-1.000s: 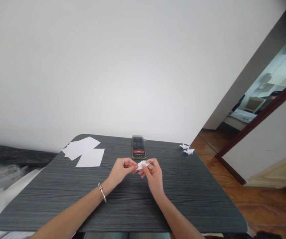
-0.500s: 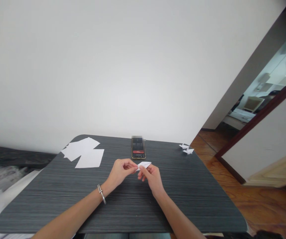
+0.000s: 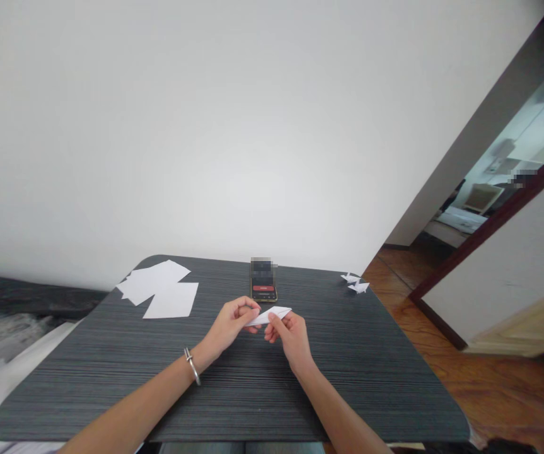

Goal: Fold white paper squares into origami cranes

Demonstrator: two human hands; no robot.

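Nearest to me, two bare forearms come in from the bottom of my view, and a silver bracelet (image 3: 193, 367) circles the left wrist, well short of the fingers. Under the arms I see the dark, streaked tabletop (image 3: 253, 403), which spreads to both sides of the fingers and beyond them.

The left hand (image 3: 228, 325) has its thumb and fingers clamped on the left end of a piece of folded white paper (image 3: 280, 312). The right hand (image 3: 294, 334) clamps the same piece farther along, its thumb pressed on top and its other fingers curled beneath. So the paper is held between both sets of fingertips, narrow and slanted, its free point rising past the right thumb; I cannot make out the inner folds.

Just beyond the left fingertips I have a phone (image 3: 263, 291), a red bar on its dark screen and its upper part blurred out. Farther out and left of the fingers lie loose white sheets (image 3: 170, 301), overlapping one another. About as far, but well to the right of the fingers, sit two small folded paper figures (image 3: 358, 287), close together; I cannot tell whether they touch. Behind everything stands a pale wall (image 3: 262, 139).
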